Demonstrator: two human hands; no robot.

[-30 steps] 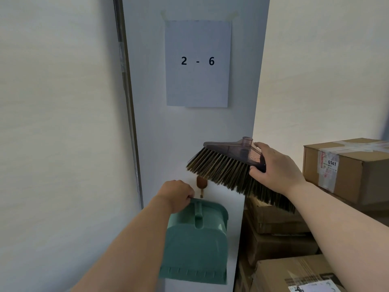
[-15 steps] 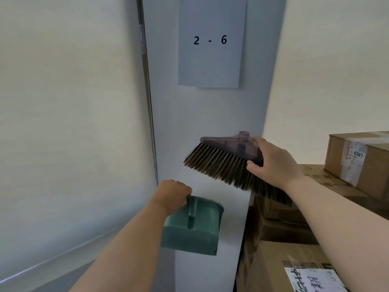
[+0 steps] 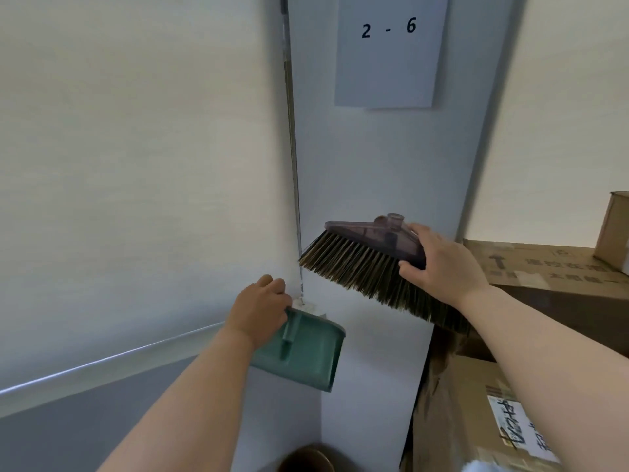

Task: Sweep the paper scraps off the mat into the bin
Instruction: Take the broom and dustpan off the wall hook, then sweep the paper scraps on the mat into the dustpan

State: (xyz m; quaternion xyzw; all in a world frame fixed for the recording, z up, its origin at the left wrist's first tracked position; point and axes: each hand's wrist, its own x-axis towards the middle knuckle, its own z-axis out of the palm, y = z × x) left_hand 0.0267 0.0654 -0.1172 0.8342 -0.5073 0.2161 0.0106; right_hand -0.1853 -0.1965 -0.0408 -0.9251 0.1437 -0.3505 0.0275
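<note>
I hold the broom head [image 3: 367, 264] in the air in front of a pale wall panel [image 3: 374, 172], with no stick fitted in its socket. Its translucent purple block is uppermost and tilted, high at the left end and lower toward the right. The brown bristles [image 3: 360, 277] point down and to the left. My right hand [image 3: 446, 264] grips the right end of the block: the fingers curl over its top edge and the thumb presses on the near side where block and bristles meet. Below and to the left, apart from the bristles, is the green dustpan [image 3: 306, 356]. It hangs in the air with its back toward me and its mouth pointing down. My left hand [image 3: 258, 311] grips it at the top, fingers curled round the upper end by the handle rib. On the panel above the broom head hangs a sheet of paper [image 3: 388, 63] printed "2 - 6". Left of the panel is a pale roller blind [image 3: 136, 165], and its thin cord [image 3: 292, 165] runs down along the panel's left edge. At the right, behind my right forearm, stand stacked cardboard boxes [image 3: 551, 267]; the lowest one carries a handwritten label [image 3: 517, 430]. A round brown object [image 3: 308, 459] shows at the bottom edge of the view; I cannot tell what it is.
</note>
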